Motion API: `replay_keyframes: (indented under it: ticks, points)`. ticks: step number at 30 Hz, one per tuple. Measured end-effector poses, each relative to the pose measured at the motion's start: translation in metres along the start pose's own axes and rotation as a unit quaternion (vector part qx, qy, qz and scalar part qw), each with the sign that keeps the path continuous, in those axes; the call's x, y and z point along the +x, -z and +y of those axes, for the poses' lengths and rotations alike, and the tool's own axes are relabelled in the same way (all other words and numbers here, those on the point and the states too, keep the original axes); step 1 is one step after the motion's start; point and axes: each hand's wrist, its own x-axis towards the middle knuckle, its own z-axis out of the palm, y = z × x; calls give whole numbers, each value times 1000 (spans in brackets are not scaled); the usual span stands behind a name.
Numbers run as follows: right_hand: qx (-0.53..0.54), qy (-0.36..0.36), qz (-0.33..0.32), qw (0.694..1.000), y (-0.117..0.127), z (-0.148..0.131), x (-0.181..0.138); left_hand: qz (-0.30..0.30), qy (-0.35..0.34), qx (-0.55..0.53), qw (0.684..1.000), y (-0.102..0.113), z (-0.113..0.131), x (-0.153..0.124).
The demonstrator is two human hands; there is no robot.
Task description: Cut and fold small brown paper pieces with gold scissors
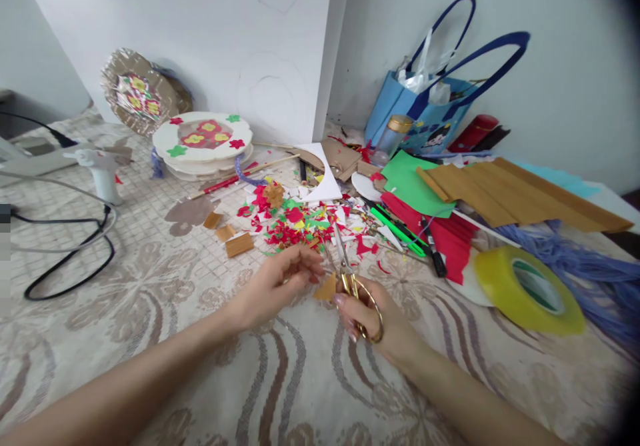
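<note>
Gripping gold-handled scissors (350, 293) just right of centre, the right hand (367, 316) has its fingers wrapped about the handles — blades pointing up the frame, tips by the scraps. Over to the left hand (285, 279), just left of them: fingers loosely bent, a narrow gap to the thumb. And between the two, a small piece of brown paper (326, 289), right beside the left fingertips and close against the right thumb and the scissors; whether either hand pinches it, I cannot tell.

Now the edges! A heap of coloured scraps (295, 223) crowds the space directly above both hands, mid-frame. Three brown paper pieces (239, 245) lie above the left wrist, left of that heap. At right, the yellow tape roll (530, 289) sits above the right forearm, with a black marker (436, 253) nearer the hand, left of the roll. Room for moving is down at lower centre — patterned tablecloth (280, 393) spreading between the forearms to the bottom edge, and more of it beyond the left forearm.
</note>
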Motion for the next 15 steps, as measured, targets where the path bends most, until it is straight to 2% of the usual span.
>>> replay_keyframes:
  ticks: [2,5,15]
  points:
    - [-40,-15,-13,999,0,-3,0,-43,63,-75,994,0,-1,1]
    - [-81,-33,-31,996,-2,-6,-2,-74,106,-104,986,-3,-2,1]
    - [-38,-32,-25,998,-1,1,0,-59,141,-154,976,-6,-8,1]
